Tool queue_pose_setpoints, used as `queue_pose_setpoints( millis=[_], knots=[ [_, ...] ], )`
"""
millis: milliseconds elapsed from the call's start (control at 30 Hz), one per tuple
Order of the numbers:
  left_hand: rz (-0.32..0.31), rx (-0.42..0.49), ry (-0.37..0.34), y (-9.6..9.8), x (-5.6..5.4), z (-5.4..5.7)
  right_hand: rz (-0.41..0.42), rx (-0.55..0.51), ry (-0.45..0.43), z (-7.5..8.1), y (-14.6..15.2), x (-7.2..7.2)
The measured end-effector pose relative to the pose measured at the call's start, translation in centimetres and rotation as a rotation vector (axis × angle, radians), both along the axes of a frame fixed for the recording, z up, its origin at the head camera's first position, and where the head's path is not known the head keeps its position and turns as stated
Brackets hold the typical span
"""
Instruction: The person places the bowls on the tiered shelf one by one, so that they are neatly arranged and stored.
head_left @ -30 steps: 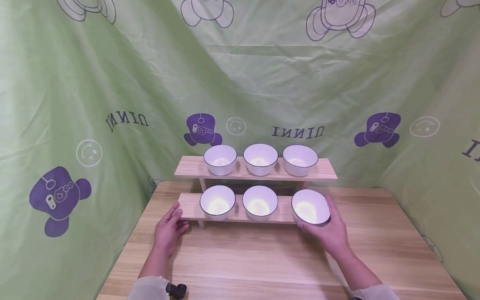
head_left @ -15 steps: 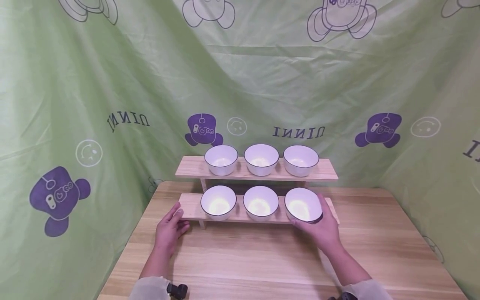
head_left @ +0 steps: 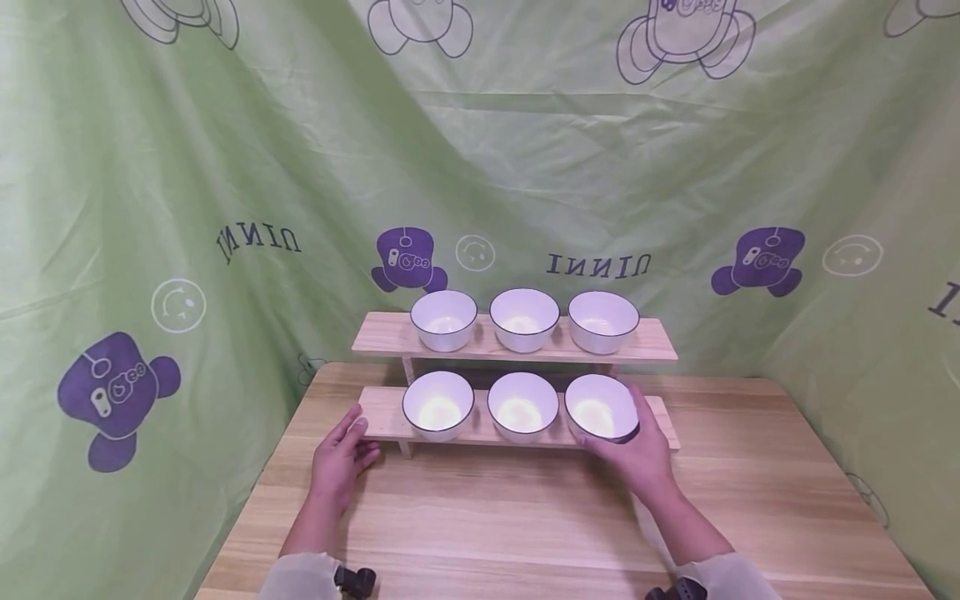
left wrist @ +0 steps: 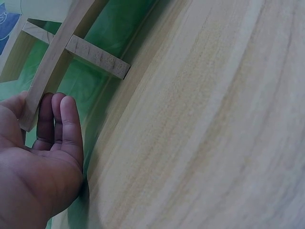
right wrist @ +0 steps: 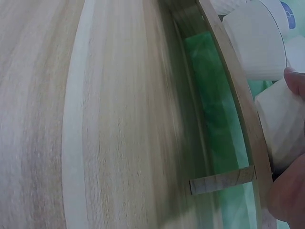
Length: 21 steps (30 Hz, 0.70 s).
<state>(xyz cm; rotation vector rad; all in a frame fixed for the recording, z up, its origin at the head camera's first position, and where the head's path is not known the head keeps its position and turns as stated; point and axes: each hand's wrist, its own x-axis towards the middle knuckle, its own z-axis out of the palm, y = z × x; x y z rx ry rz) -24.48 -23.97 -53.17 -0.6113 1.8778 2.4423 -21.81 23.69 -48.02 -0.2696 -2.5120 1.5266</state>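
My right hand (head_left: 648, 458) grips a white bowl (head_left: 598, 402) with a thin dark rim at the right of the lower tier of a wooden rack (head_left: 381, 412). In the right wrist view this bowl (right wrist: 281, 121) sits right at the board's edge, slightly tilted, thumb near its rim. My left hand (head_left: 336, 462) holds the left end of the lower board; in the left wrist view the board (left wrist: 47, 71) passes between thumb and fingers (left wrist: 71, 124). Two matching bowls, a middle one (head_left: 522, 406) and a left one (head_left: 438, 405), share that tier.
Three more white bowls stand on the upper tier (head_left: 378, 332), among them a middle one (head_left: 524, 319). The rack stands toward the back of a wood-grain table (head_left: 480, 517). A green patterned cloth (head_left: 480, 150) hangs behind and at both sides.
My right hand has moved the bowl leftward along the lower tier, closer to the middle bowl, uncovering the board's right end. The left hand has stayed on the board.
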Motion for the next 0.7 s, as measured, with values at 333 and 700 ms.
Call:
queue_pose_setpoints(
  millis=[333, 700],
  knots=[
    [0.000, 0.000, 0.001, 0.2, -0.1, 0.3, 0.040, 0.037, -0.012, 0.0, 0.2, -0.4],
    [-0.025, -0.074, 0.000, -0.6, -0.2, 1.1, 0.079, 0.024, 0.076, 0.0, -0.3, -0.5]
  ],
)
